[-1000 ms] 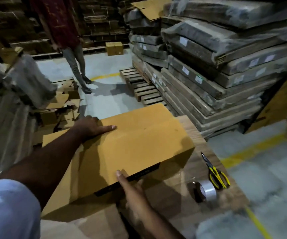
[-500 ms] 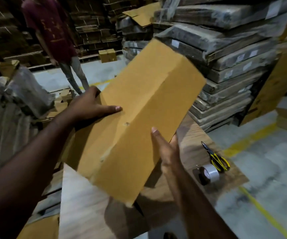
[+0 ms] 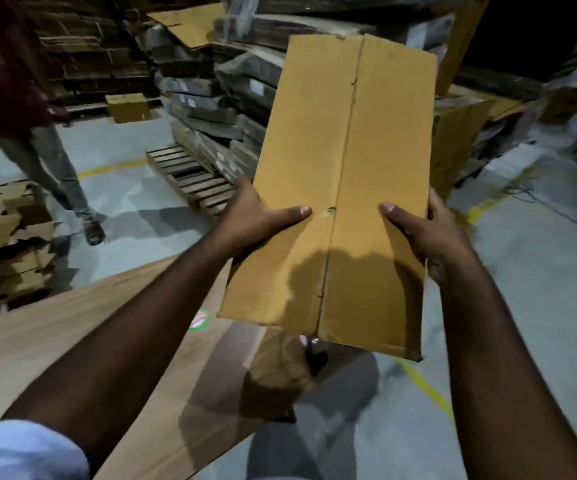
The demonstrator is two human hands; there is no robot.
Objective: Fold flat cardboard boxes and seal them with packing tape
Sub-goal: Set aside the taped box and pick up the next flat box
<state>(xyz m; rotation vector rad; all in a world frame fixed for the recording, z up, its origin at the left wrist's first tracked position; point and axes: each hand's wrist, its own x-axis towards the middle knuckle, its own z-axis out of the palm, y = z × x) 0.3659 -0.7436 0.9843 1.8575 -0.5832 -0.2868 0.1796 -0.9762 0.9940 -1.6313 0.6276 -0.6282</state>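
A long brown cardboard box (image 3: 342, 161) is held up in the air in front of me, standing on end and tilted away, with a centre seam running down its near face. My left hand (image 3: 256, 216) grips its left edge, thumb across the near face and fingers behind. My right hand (image 3: 422, 230) grips the right edge the same way. The tape roll and scissors are hidden from view.
A wooden table top (image 3: 72, 327) lies below left. A person in a dark red shirt (image 3: 13, 81) stands on the floor at left. Wrapped cardboard stacks (image 3: 218, 98) on a pallet (image 3: 190, 178) rise behind. Loose cardboard (image 3: 6, 223) is piled at far left.
The box lay flat on the table under my hands a second ago. I have lifted it off, turned it upright and brought both hands to its side edges.
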